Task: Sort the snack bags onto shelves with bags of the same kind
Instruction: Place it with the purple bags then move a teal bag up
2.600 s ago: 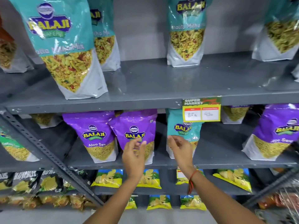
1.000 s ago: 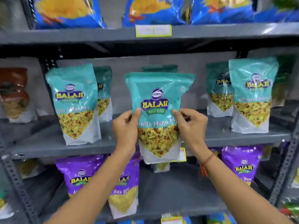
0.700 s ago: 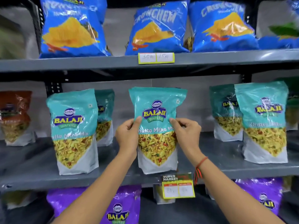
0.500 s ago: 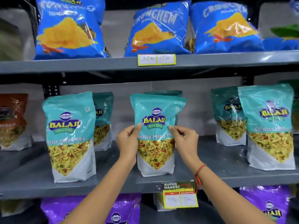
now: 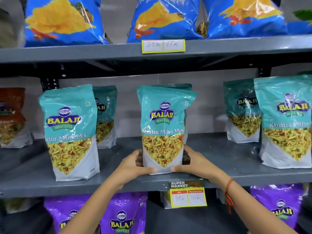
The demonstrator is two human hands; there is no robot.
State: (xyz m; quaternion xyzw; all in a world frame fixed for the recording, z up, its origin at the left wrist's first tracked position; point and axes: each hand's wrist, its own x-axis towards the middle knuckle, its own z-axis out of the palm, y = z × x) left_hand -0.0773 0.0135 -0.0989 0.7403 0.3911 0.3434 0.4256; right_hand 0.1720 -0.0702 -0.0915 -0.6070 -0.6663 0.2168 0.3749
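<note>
A teal Khatta Mitha Mix bag (image 5: 163,129) stands upright on the grey middle shelf (image 5: 118,178), in front of another teal bag whose top shows behind it. My left hand (image 5: 135,166) holds its lower left corner and my right hand (image 5: 194,163) holds its lower right corner, thumbs on the front. Bags of the same teal kind stand on this shelf to the left (image 5: 70,132) and to the right (image 5: 285,122).
Blue crisp bags (image 5: 62,21) fill the shelf above. Purple bags (image 5: 123,215) stand on the shelf below. A red-brown bag (image 5: 11,117) is at the far left of the middle shelf. Yellow price tags (image 5: 188,194) hang on the shelf edges.
Both hands lifted the teal bag from the purple-bag shelf up to the middle shelf, set it upright, then slid down from its middle to its bottom corners.
</note>
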